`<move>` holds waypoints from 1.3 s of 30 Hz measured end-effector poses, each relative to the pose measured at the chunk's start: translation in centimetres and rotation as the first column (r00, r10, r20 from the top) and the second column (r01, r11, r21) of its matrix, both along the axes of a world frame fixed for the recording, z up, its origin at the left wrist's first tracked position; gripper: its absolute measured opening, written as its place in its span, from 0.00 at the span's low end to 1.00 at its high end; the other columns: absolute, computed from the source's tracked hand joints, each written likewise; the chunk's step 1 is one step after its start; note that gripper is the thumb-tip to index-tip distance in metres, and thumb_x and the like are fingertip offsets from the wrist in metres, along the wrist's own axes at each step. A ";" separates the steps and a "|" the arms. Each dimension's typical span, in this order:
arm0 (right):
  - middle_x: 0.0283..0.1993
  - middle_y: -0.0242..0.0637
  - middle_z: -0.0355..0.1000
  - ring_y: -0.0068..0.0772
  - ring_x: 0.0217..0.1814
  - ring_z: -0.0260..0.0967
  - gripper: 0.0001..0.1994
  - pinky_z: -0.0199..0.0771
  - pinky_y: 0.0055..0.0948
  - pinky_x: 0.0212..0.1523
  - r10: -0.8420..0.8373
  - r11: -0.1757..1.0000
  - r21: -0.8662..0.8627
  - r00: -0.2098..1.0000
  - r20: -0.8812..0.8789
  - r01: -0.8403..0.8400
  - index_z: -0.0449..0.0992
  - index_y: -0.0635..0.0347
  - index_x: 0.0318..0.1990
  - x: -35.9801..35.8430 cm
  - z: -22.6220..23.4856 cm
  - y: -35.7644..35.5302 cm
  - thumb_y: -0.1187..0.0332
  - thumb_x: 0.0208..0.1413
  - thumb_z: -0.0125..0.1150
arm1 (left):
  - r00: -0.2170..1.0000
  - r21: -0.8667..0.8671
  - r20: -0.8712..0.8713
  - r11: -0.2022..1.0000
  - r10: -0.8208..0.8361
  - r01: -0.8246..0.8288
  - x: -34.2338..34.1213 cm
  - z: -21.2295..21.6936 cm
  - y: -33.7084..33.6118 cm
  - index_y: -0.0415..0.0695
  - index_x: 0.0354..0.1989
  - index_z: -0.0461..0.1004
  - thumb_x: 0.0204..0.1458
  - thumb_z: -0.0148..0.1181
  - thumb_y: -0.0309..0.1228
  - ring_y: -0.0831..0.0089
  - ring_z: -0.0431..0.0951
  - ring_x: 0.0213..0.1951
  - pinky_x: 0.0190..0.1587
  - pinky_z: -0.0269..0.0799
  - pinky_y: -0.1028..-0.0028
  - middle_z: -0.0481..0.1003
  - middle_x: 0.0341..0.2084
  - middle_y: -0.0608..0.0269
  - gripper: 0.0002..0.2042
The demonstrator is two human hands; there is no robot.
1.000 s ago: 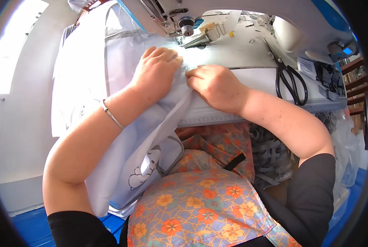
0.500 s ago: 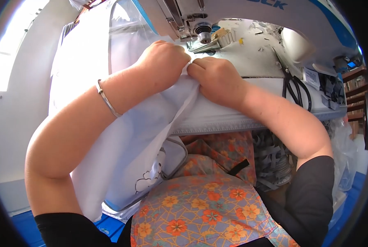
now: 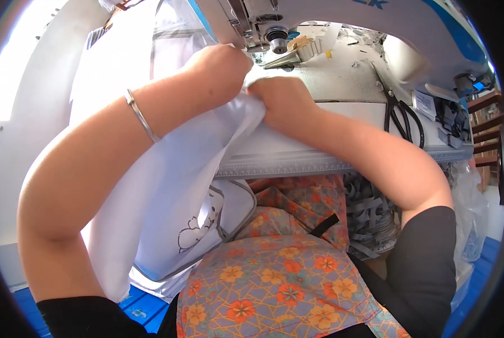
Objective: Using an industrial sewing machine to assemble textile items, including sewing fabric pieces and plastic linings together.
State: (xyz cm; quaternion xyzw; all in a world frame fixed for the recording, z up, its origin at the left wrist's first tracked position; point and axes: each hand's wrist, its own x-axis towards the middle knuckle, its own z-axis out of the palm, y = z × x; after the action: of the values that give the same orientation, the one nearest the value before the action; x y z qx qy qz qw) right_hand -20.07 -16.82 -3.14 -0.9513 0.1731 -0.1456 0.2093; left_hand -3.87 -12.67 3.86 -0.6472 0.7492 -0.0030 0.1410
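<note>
White fabric [image 3: 173, 152] hangs from both my hands, over the table's front edge and down beside my lap. My left hand [image 3: 221, 70] is closed on it just below and left of the sewing machine's head [image 3: 275, 38]. Close by on the right, my right hand [image 3: 283, 98] is closed too, gripping the same cloth near its upper edge. The fingertips of both hands are mostly hidden. Lower down, a grey-bound part of the cloth with a cartoon line drawing [image 3: 195, 231] rests against my floral apron [image 3: 274, 281].
Black-handled scissors [image 3: 401, 115] lie on the sewing table [image 3: 342, 84], right of my right hand. A measuring scale [image 3: 286, 165] runs along the table's front edge. Grey strips of binding [image 3: 370, 217] are heaped below it. Small packets [image 3: 426, 104] sit at the right end.
Both hands have shifted left, the left one also slightly up, and a wider gap shows between them. The held cloth has moved left along with them.
</note>
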 end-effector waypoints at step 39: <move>0.52 0.46 0.76 0.48 0.54 0.75 0.15 0.77 0.40 0.55 0.190 0.975 -0.164 0.946 0.262 -0.150 0.76 0.67 0.44 -2.2 -2.2 -0.9 0.76 0.46 0.63 | 0.933 -0.498 0.241 0.791 -0.267 0.355 1.8 -2.2 1.6 0.42 0.33 0.77 0.42 0.60 0.23 0.67 0.77 0.45 0.58 0.66 0.68 0.77 0.34 0.63 0.08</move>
State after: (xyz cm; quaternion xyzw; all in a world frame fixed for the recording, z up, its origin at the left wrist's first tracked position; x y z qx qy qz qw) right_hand -22.26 -17.70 -5.30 -0.9455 0.0487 -0.2703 0.1751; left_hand -2.07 -11.06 1.68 -0.5258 0.8011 -0.2857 0.0120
